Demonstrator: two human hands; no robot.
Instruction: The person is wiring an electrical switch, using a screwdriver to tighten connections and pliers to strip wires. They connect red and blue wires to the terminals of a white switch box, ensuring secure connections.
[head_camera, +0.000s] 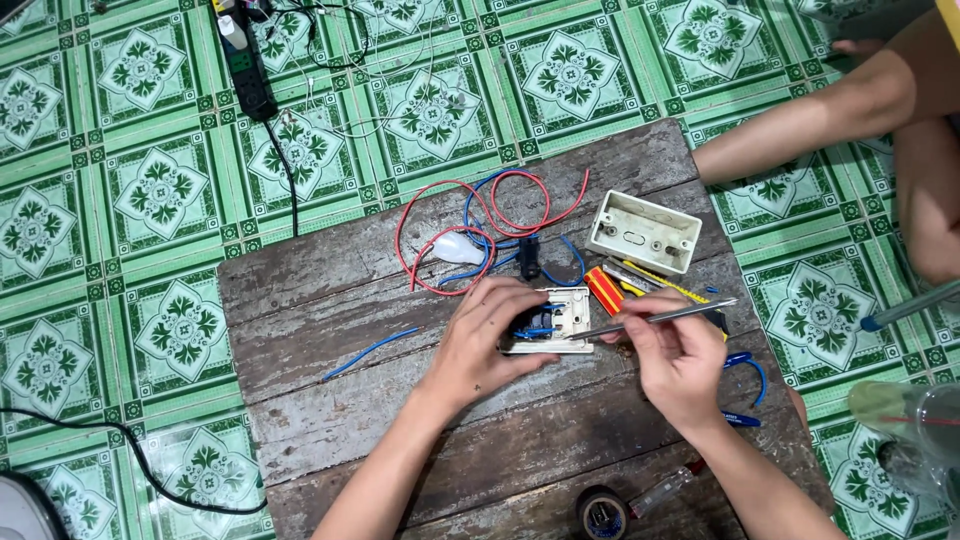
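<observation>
Head view: left hand (480, 335) pins the white switch plate (553, 320) on the wooden board (330, 320) while right hand (675, 355) pinches a slim screwdriver (655, 318), whose tip, apparently at the blue-wired terminals, could slip and nick fingers or loosen wires.

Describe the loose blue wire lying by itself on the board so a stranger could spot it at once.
Start at the weathered wooden board on the green patterned tile floor. On its left part, left of the left hand, lies a short blue wire, nearly straight and slanting up to the right. Unlike the looped red and blue wires near the bulb, it lies alone, joined to nothing.
</observation>
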